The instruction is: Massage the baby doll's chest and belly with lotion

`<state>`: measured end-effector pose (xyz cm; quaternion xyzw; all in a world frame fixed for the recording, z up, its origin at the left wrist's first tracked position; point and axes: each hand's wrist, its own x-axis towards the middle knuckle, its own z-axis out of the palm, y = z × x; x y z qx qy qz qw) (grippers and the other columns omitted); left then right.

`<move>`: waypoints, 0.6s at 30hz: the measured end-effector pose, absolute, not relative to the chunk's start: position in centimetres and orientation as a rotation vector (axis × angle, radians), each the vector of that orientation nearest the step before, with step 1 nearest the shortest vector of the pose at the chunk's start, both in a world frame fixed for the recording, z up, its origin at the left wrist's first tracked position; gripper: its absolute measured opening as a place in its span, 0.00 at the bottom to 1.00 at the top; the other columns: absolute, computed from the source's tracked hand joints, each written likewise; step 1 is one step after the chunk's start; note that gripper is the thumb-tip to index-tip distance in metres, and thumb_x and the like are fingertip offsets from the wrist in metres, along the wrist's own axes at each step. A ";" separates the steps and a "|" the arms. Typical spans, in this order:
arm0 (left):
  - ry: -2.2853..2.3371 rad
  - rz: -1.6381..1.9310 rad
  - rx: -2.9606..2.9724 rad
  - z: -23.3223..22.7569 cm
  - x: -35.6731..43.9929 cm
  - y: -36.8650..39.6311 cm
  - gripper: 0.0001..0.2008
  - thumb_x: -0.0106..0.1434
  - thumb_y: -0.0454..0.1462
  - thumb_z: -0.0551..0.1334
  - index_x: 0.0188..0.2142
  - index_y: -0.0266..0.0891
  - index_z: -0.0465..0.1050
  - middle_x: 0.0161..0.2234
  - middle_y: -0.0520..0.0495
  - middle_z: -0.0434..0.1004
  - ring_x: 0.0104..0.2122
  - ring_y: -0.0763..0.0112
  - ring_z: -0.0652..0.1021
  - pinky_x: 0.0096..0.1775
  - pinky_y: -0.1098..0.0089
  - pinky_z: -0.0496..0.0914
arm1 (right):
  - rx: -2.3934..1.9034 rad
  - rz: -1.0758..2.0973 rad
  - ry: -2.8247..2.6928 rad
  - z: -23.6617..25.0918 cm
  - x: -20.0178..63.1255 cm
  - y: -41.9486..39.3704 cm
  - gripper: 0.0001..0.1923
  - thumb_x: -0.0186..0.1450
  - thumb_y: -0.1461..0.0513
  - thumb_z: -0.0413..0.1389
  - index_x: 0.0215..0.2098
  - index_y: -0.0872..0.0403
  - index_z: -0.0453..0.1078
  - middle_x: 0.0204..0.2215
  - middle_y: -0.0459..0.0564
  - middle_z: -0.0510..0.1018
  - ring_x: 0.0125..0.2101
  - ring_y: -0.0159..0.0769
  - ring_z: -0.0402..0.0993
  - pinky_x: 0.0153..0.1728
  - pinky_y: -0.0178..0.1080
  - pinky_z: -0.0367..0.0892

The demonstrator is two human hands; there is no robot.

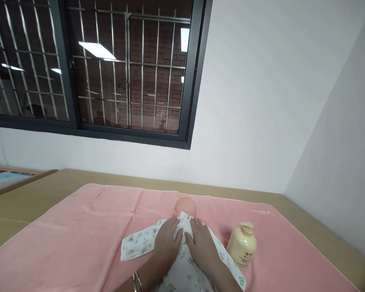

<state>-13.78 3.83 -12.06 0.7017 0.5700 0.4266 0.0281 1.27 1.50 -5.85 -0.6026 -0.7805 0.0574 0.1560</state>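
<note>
A baby doll point(185, 205) lies on a pink mat, its bald head toward the wall and no facial features showing. White baby clothes point(182, 269) with a small animal print cover its body, the sleeves spread to both sides. My left hand point(169, 239) rests flat on the upper left of the garment, fingers stretched toward the head. On the upper right lies my right hand point(201, 242), also flat, its thumb close to the other thumb. Just right of the right sleeve stands a cream pump bottle point(242, 244).
The pink mat point(88, 227) covers much of a wooden tabletop point(45, 190). A white wall point(255, 101) rises behind, with a dark-framed barred window point(134, 73) at upper left. At the far left is a wood-edged bed or crib point(12, 180) with something light blue.
</note>
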 end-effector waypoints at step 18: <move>1.761 1.229 2.059 -11.6 -14.1 3.7 0.23 0.65 0.44 0.51 0.53 0.35 0.70 0.54 0.39 0.72 0.56 0.58 0.70 0.59 0.54 0.64 | -1.724 0.133 -2.211 -6.5 1.5 1.4 0.29 0.69 0.54 0.41 0.65 0.56 0.54 0.64 0.52 0.58 0.64 0.41 0.50 0.64 0.46 0.42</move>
